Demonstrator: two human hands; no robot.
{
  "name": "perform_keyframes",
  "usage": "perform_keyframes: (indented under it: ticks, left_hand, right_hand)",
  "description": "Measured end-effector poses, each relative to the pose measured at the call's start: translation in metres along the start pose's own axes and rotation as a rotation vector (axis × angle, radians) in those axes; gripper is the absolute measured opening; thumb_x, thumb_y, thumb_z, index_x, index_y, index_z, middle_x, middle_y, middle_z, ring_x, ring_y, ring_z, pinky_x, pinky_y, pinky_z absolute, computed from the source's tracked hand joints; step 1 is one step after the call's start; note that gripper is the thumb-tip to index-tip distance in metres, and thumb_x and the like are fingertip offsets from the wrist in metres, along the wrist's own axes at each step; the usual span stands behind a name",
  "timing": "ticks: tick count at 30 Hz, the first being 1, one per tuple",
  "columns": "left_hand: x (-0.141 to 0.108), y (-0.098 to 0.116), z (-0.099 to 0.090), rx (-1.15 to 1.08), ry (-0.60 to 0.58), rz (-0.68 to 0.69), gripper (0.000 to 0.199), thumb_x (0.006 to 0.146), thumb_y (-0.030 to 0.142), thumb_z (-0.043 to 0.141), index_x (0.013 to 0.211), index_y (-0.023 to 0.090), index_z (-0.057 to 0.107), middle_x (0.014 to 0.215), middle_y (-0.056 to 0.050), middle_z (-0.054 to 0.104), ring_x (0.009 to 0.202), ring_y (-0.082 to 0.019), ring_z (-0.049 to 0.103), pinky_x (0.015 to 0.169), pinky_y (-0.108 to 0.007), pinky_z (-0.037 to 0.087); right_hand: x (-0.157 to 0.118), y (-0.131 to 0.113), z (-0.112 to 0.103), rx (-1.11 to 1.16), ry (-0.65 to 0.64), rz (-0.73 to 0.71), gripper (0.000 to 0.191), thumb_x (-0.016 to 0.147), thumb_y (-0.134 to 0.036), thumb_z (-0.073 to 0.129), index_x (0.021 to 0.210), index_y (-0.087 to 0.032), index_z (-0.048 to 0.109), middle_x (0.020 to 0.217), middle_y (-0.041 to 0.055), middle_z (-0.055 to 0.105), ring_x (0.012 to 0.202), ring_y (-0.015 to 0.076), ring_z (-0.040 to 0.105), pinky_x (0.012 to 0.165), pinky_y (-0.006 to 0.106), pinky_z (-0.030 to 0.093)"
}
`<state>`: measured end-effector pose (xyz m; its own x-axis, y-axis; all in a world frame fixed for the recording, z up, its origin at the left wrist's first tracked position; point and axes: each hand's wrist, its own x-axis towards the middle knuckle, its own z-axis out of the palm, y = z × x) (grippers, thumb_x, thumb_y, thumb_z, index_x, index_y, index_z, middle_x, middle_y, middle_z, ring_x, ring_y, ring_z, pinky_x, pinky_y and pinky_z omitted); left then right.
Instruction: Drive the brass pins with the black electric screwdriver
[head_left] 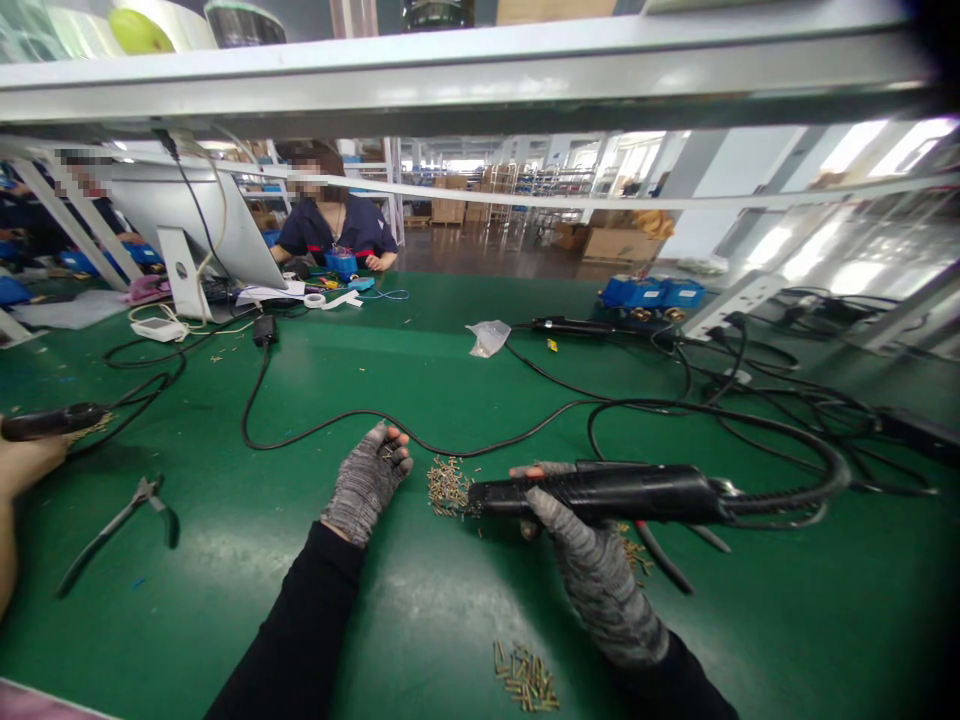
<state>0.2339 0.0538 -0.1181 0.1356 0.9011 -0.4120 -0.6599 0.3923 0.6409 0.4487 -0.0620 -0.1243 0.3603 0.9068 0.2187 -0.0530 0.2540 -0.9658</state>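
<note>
My left hand (369, 478), in a grey fingerless glove, is curled palm up with small brass screws in its fingers, just left of a screw pile (448, 486). My right hand (589, 555), gloved the same way, wraps round a black electric screwdriver (637, 492). The tool lies nearly level, its tip pointing left at the right edge of that pile. Another heap of longer screws (526, 678) lies near the front edge. More screws (634, 556) show beside my right wrist, partly hidden, with pliers handles (666, 560) under the tool.
Pliers (124, 530) lie at left, near another person's hand (34, 465) on a black tool. A cable (360, 412) crosses the green table. Behind are a plastic bag (489, 338), a second screwdriver (574, 327), blue parts (651, 293), a power strip (739, 303) and a monitor (202, 215). A shelf (450, 75) spans overhead.
</note>
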Motion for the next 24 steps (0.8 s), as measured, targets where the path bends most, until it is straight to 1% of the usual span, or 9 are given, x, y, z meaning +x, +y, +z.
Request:
perform_keyframes:
  ticks: [4,7,9,11,13,16,19,22,24]
  left_hand:
    - [0.003,-0.004,-0.003,0.120,-0.052,0.013,0.016,0.076,0.028,0.061,0.076,0.013,0.058,0.064,-0.001,0.060,0.050,-0.007,0.054,0.050,-0.020,0.046]
    - [0.003,-0.009,-0.005,0.212,-0.102,0.008,0.022,0.070,0.030,0.067,0.081,0.011,0.061,0.062,0.001,0.056,0.046,-0.005,0.047,0.043,-0.017,0.038]
    - [-0.001,-0.012,-0.006,0.334,-0.180,0.017,0.029,0.067,0.031,0.070,0.085,0.010,0.063,0.061,0.002,0.053,0.045,-0.003,0.042,0.041,-0.016,0.032]
    - [-0.007,-0.013,-0.005,0.491,-0.293,0.037,0.035,0.065,0.032,0.072,0.092,0.010,0.064,0.062,0.003,0.051,0.046,-0.002,0.038,0.042,-0.015,0.027]
    - [-0.015,-0.012,-0.003,0.612,-0.391,0.041,0.038,0.067,0.034,0.071,0.097,0.012,0.065,0.064,0.002,0.051,0.047,-0.002,0.035,0.043,-0.015,0.024]
    - [-0.024,-0.010,-0.001,0.701,-0.478,0.014,0.040,0.070,0.038,0.068,0.101,0.014,0.065,0.069,0.000,0.053,0.050,-0.002,0.033,0.044,-0.016,0.022]
    - [-0.025,-0.013,0.000,0.620,-0.511,-0.037,0.037,0.068,0.038,0.070,0.095,0.012,0.065,0.067,0.000,0.053,0.050,-0.003,0.034,0.044,-0.017,0.022]
    - [-0.017,-0.018,-0.001,0.441,-0.497,-0.123,0.029,0.065,0.032,0.073,0.083,0.011,0.062,0.061,0.002,0.048,0.047,-0.002,0.032,0.043,-0.016,0.021]
    - [-0.010,-0.020,-0.003,0.303,-0.471,-0.203,0.024,0.065,0.027,0.072,0.076,0.011,0.059,0.059,0.003,0.045,0.045,-0.001,0.031,0.041,-0.015,0.020]
  right_hand:
    - [-0.001,-0.005,-0.001,0.079,0.048,0.033,0.031,0.075,-0.033,0.073,0.100,-0.019,0.063,0.101,0.0091,0.063,0.067,0.0180,0.060,0.051,0.026,0.050]
    - [-0.002,-0.013,-0.002,0.158,0.106,0.063,0.032,0.075,-0.032,0.073,0.102,-0.018,0.063,0.102,0.0099,0.063,0.067,0.0172,0.060,0.050,0.024,0.049]
    - [0.000,-0.017,-0.003,0.218,0.131,0.076,0.033,0.076,-0.031,0.072,0.104,-0.018,0.062,0.105,0.0111,0.062,0.074,0.0193,0.061,0.051,0.023,0.050]
    - [0.002,-0.020,-0.005,0.290,0.152,0.094,0.033,0.076,-0.031,0.071,0.105,-0.019,0.062,0.108,0.0115,0.061,0.083,0.0213,0.060,0.051,0.022,0.050]
    - [0.004,-0.022,-0.007,0.344,0.178,0.116,0.031,0.076,-0.031,0.071,0.102,-0.019,0.063,0.108,0.0110,0.061,0.087,0.0216,0.059,0.051,0.021,0.049]
    - [0.006,-0.025,-0.009,0.381,0.206,0.133,0.027,0.075,-0.032,0.072,0.098,-0.021,0.065,0.107,0.0085,0.061,0.092,0.0214,0.058,0.051,0.020,0.049]
    - [0.004,-0.029,-0.008,0.348,0.206,0.114,0.025,0.073,-0.033,0.072,0.096,-0.025,0.066,0.110,0.0039,0.060,0.103,0.0224,0.054,0.053,0.019,0.050]
    - [0.002,-0.031,-0.007,0.311,0.199,0.098,0.023,0.073,-0.035,0.072,0.094,-0.028,0.065,0.113,0.0011,0.059,0.108,0.0222,0.052,0.052,0.019,0.051]
    - [0.003,-0.029,-0.008,0.308,0.192,0.106,0.025,0.072,-0.035,0.073,0.094,-0.027,0.065,0.114,0.0014,0.059,0.109,0.0214,0.051,0.055,0.019,0.052]
